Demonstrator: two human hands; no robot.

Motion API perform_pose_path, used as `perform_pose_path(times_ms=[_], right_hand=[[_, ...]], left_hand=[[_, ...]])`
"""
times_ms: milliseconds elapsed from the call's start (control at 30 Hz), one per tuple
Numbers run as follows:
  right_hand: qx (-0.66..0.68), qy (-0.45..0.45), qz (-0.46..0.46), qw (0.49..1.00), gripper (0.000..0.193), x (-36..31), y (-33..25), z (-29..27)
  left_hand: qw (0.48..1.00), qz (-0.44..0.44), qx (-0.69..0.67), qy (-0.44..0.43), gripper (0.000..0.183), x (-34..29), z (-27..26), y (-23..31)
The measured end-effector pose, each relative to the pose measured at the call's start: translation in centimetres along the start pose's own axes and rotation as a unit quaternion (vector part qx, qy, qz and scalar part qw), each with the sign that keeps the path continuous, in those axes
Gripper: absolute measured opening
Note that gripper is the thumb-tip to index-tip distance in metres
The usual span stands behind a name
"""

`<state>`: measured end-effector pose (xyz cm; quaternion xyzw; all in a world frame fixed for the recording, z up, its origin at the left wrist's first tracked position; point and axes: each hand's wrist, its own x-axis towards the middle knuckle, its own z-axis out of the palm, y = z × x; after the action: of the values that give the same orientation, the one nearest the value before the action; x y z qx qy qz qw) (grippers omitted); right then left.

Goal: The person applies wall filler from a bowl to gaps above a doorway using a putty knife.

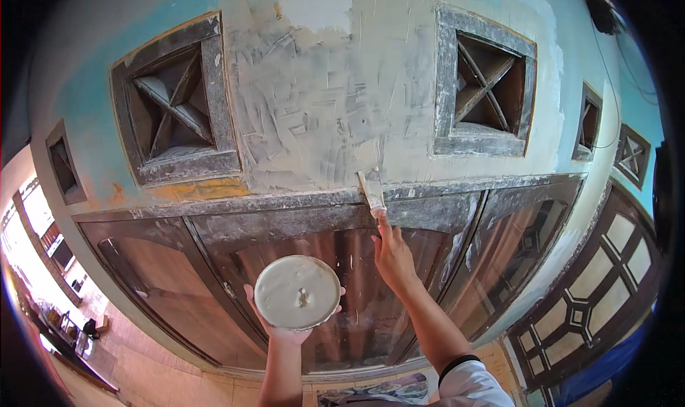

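Judging by grey patches (265, 48), the wall (401, 86) seems partly coated, with covering left; the scraper (372, 192) is gripped by the right hand (393, 255) at the wall's lower edge, the tub (302, 328) cupped below in the left hand (275, 331).

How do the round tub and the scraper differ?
The tub is round and broad; the scraper is long and narrow. The tub rests in the left hand; the right hand holds the scraper. The tub is lower in view, the scraper higher, by the wall. Both are hand-held.
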<state>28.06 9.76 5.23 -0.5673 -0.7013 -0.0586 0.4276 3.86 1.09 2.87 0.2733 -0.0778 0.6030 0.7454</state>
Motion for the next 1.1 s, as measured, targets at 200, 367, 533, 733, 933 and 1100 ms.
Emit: perform_pose_path(times_ms=[200, 367, 533, 733, 933, 1100], right_hand=[[0.090, 0.115, -0.083, 0.986, 0.061, 1.7, -0.7, -0.5], [-0.003, 0.042, -0.042, 0.998, 0.067, 1.8, -0.5, -1.3], [0.039, 0.076, -0.083, 0.993, 0.066, -1.7, 1.8, 1.0], [0.069, 0.114, -0.109, 0.985, 0.063, 2.9, -1.0, -1.3], [0.052, 0.040, -0.082, 0.994, 0.065, -2.0, 2.3, 2.2], [0.088, 0.122, -0.140, 0.979, 0.066, 1.1, -0.9, -0.9]], left_hand=[[0.999, 0.003, 0.040, -0.036, 0.110, -0.5, -0.4, 1.0], [0.999, -0.002, -0.006, -0.035, 0.109, -1.1, 0.1, 1.1], [1.000, 0.008, 0.025, 0.001, 0.107, -2.4, -0.8, 1.8], [1.000, 0.022, -0.005, 0.004, 0.109, -2.0, 0.3, 1.0], [0.999, 0.013, 0.037, -0.016, 0.108, -3.8, -0.8, 1.8], [0.999, 0.039, -0.005, -0.002, 0.110, -3.9, -0.7, 1.9]])
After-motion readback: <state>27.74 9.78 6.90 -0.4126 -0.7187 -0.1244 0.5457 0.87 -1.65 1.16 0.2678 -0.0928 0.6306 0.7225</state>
